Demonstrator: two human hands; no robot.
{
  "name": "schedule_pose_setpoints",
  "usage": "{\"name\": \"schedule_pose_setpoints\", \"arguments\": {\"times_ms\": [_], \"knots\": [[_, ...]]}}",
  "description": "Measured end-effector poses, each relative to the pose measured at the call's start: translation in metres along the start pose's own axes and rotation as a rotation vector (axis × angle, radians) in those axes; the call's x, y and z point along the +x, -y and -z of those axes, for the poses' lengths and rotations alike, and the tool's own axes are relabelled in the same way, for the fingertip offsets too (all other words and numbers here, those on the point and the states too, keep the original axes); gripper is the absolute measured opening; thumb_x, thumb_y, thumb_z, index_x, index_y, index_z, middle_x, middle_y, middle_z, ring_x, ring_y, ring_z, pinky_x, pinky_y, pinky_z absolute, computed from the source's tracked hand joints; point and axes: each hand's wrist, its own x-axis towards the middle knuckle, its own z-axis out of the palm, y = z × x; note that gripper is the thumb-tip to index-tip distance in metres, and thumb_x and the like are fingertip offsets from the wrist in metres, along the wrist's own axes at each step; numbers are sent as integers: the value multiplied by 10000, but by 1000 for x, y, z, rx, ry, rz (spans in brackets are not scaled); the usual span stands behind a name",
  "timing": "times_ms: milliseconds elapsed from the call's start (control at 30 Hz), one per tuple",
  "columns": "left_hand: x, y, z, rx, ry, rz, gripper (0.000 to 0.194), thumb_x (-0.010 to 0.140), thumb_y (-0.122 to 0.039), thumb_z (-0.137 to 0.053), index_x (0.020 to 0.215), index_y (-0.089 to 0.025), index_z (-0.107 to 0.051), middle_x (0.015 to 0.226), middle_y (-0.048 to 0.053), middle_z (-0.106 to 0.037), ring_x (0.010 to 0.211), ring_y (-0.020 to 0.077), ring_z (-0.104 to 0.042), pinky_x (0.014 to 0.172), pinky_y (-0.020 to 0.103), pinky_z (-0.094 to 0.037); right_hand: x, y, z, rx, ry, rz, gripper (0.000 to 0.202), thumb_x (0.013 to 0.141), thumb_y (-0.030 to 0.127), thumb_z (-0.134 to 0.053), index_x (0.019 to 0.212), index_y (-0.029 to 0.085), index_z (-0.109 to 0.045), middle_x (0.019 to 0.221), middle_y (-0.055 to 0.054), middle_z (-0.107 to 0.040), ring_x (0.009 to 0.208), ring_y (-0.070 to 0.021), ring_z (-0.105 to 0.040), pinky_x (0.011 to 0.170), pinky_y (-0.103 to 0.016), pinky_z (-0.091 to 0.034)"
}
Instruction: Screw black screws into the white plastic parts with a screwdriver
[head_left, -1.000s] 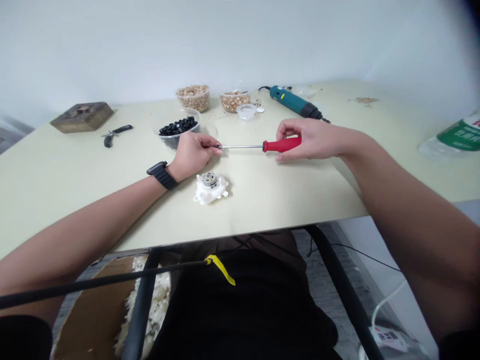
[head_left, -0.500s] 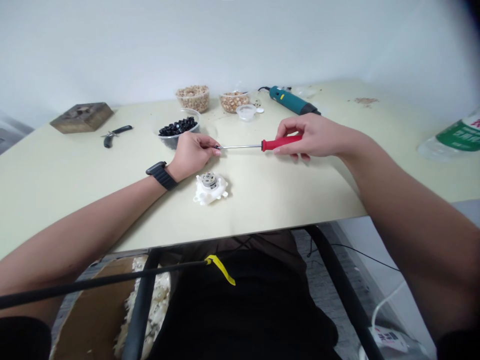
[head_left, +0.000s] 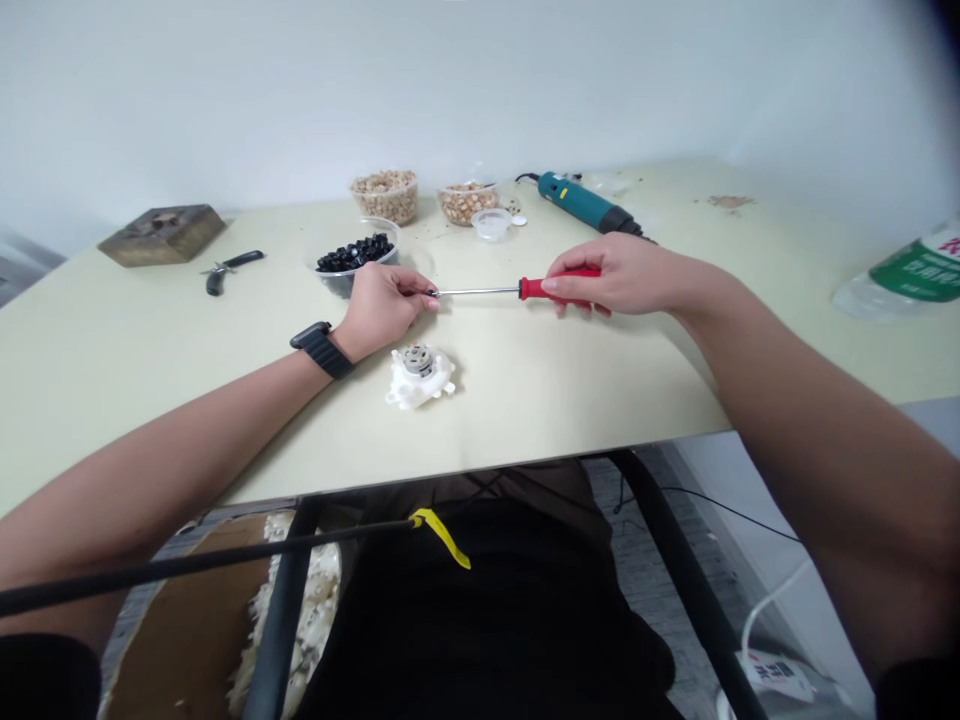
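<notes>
My right hand point(head_left: 604, 277) is closed on the red handle of a screwdriver point(head_left: 534, 288), whose shaft points left, about level. At the shaft's tip, my left hand point(head_left: 390, 303) pinches a small dark piece point(head_left: 432, 293) between thumb and fingers; its shape is too small to make out. Below my left hand, a white plastic part with a round metal motor point(head_left: 421, 377) lies on the table. A clear bowl of black pieces point(head_left: 355, 255) stands just behind my left hand.
At the back are a tub of tan pieces point(head_left: 386, 197), a bowl of orange-brown pieces point(head_left: 468, 204), a small clear cup point(head_left: 492, 224) and a teal power tool point(head_left: 581, 203). Pliers point(head_left: 225, 270) and a wooden block point(head_left: 163, 236) lie left; a green-labelled bottle point(head_left: 911, 270) lies right.
The fingers of my right hand have closed further round the red handle, and the hand has shifted slightly left and down. My left hand has hardly moved.
</notes>
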Motion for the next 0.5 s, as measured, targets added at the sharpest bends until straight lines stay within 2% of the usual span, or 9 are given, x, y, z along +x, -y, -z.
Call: {"name": "schedule_pose_setpoints", "arguments": {"times_ms": [67,133,200,233,333,400,467,500], "knots": [[0,0,0,7,2,-8,69,814,-120,-906,795,-170,-862,614,12,-704,618,169,-610,610,304,-510,0,0,-1,-69,-39,28,489,984,745,-905,922,275,-786,907,-58,-762,798,-227,-633,701,-405,-440],[0,-1,0,10,0,-10,70,811,-121,-908,791,-169,-861,611,11,-703,621,165,-605,613,300,-507,-1,0,-1,-81,-89,31,471,878,652,-1032,971,283,-755,967,-44,-765,838,-221,-618,715,-395,-435],[0,-3,0,16,-3,1,63,806,-125,-906,786,-167,-864,613,10,-708,619,158,-596,608,294,-498,-1,-1,0,-18,-81,-3,524,811,614,-1086,1012,290,-727,989,-33,-772,822,-214,-618,702,-390,-441],[-1,-4,0,23,-6,7,56,803,-127,-905,785,-165,-868,618,11,-713,617,154,-592,604,291,-493,-1,-2,1,10,-56,-22,520,833,642,-1063,1015,288,-729,973,-32,-774,798,-212,-624,693,-392,-446],[-1,-6,-1,45,-14,13,22,798,-137,-891,793,-155,-881,628,13,-724,613,147,-582,588,281,-473,2,-4,1,-28,2,-26,493,1009,747,-863,953,266,-772,876,-41,-746,750,-220,-641,698,-404,-451],[-1,-7,0,50,-19,11,16,793,-141,-883,793,-155,-878,617,6,-712,603,141,-569,577,275,-457,4,-6,0,-98,-26,18,458,1060,701,-818,954,257,-782,892,-48,-740,795,-227,-648,723,-401,-446],[-1,-7,0,45,-15,16,18,791,-147,-884,791,-161,-872,609,2,-700,594,139,-557,571,276,-454,5,-7,-1,-108,-79,35,404,950,587,-972,1017,258,-748,966,-46,-752,838,-230,-648,729,-393,-448],[-1,-6,0,41,-12,18,20,790,-153,-887,791,-164,-870,608,2,-698,591,140,-554,569,278,-455,5,-8,-2,-83,-95,27,455,874,535,-1047,1040,264,-720,986,-45,-756,835,-231,-649,721,-393,-453]]}}
